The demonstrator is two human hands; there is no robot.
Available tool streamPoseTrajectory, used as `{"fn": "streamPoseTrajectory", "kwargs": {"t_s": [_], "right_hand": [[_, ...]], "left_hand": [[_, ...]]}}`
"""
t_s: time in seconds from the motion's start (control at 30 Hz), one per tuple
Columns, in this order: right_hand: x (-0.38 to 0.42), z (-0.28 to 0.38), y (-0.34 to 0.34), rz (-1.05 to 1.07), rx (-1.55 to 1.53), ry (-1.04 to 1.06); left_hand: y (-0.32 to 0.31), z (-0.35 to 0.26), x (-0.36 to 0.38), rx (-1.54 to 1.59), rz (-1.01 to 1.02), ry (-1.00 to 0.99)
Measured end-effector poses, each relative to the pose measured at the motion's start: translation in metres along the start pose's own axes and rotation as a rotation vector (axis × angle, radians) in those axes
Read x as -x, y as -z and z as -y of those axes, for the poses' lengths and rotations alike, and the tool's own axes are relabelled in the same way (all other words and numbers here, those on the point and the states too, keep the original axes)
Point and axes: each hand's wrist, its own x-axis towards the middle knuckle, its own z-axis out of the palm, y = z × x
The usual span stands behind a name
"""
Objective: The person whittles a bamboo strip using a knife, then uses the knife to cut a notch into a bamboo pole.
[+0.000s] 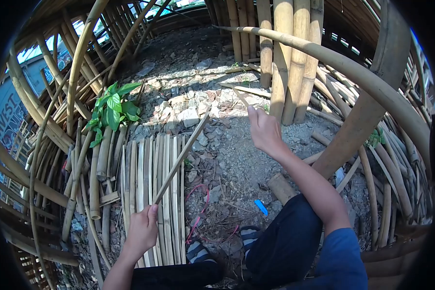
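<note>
My left hand point(142, 231) is closed around the lower end of a long bamboo strip point(182, 157), thumb along it. The strip slants up and away to the right, over a row of split bamboo slats point(152, 169) laid side by side on the ground. My right hand point(266, 130) is raised further forward, fingers wrapped round a thin, narrow stick-like piece point(240, 97). That piece points up and to the left over the sunlit rubble; I cannot tell whether it is a blade or a bamboo sliver. The two held pieces are apart.
Upright bamboo poles point(289, 63) stand ahead, and a long curved pole point(324, 50) arches across the right. More bamboo is stacked at both sides. A leafy plant point(113, 105) grows at left. Near my feet lie a blue object point(261, 207), pink string point(207, 195) and a cut bamboo piece point(281, 188).
</note>
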Motion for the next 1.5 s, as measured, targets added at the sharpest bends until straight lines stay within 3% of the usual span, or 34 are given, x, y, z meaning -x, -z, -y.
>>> {"fn": "streamPoseTrajectory", "kwargs": {"t_s": [0.1,0.2,0.5,0.57,0.63,0.67,0.73,0.77,0.9,1.0,1.17,1.43,1.5], "right_hand": [[0.027,0.030,-0.001,0.133,-0.065,0.226],[0.036,0.038,-0.016,0.115,-0.096,0.393],[0.030,0.035,-0.017,0.098,0.107,0.422],[-0.003,0.004,-0.020,0.278,0.139,-0.058],[-0.025,-0.038,0.013,0.103,0.143,-0.200],[-0.033,-0.032,0.014,0.091,0.150,-0.177],[-0.010,-0.020,0.001,0.041,0.149,-0.099],[-0.005,-0.007,0.001,0.020,0.051,0.037],[0.024,0.041,0.001,0.064,-0.218,0.250],[0.033,0.063,0.005,0.172,-0.244,0.276],[0.034,0.071,-0.003,0.140,-0.319,0.290],[0.024,0.052,-0.009,0.027,-0.021,0.375],[-0.003,0.024,-0.016,0.130,0.005,-0.010]], "left_hand": [[0.001,0.000,0.002,0.007,-0.001,0.015],[-0.004,0.004,0.005,-0.002,-0.004,0.004],[-0.002,-0.003,0.008,-0.007,0.008,-0.007],[0.004,0.004,0.013,-0.051,-0.048,0.011],[0.023,0.011,0.017,-0.056,-0.120,0.034],[0.026,0.013,0.013,-0.034,-0.218,0.055],[0.022,0.012,0.009,-0.028,-0.195,0.054],[0.022,0.005,0.005,-0.056,-0.164,0.032],[0.018,-0.004,0.003,-0.098,-0.149,-0.027],[0.011,-0.005,0.004,-0.097,-0.147,-0.047],[0.002,-0.011,0.009,-0.156,-0.112,-0.043],[0.003,-0.012,0.011,-0.161,-0.106,-0.062],[0.008,-0.009,0.014,-0.177,-0.094,-0.053]]}}
